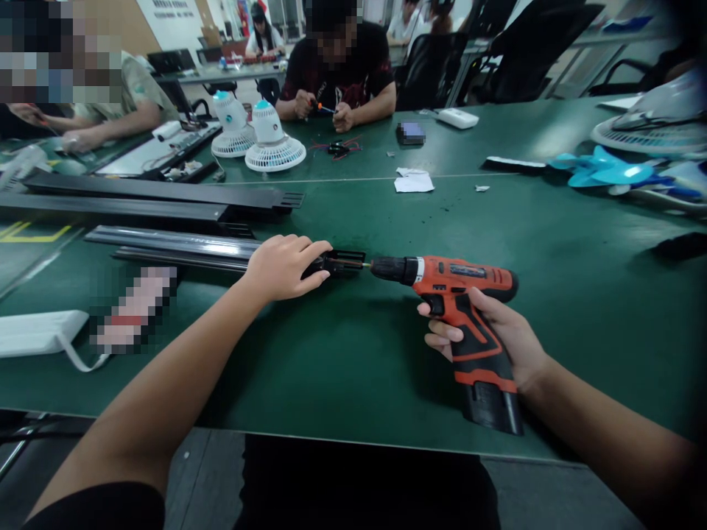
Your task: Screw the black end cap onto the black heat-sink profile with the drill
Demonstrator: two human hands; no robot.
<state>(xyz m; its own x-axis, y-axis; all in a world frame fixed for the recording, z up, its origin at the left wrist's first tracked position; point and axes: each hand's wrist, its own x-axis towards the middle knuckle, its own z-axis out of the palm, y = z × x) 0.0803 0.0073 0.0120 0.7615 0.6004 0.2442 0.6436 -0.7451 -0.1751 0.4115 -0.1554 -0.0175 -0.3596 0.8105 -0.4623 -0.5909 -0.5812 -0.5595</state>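
Note:
My right hand (511, 331) is wrapped round the grip of an orange and black cordless drill (458, 276), its chuck pointing left. The bit at its tip meets or nearly meets the slotted end of a long black part (347, 263) lying on the table; I cannot tell whether they touch. My left hand (284, 269) is closed over that end of the black part, thumb on the near side and fingers over the top. Shiny dark lengths (182, 239) stretch leftward from under my left hand.
On the green table (353, 368), more black strips (155, 199) lie at left. White fan housings (270, 140), paper (414, 180) and blue fan blades (602, 168) lie farther back. A white power strip (41, 333) is at left. Across the table, a person (336, 73) holds a screwdriver.

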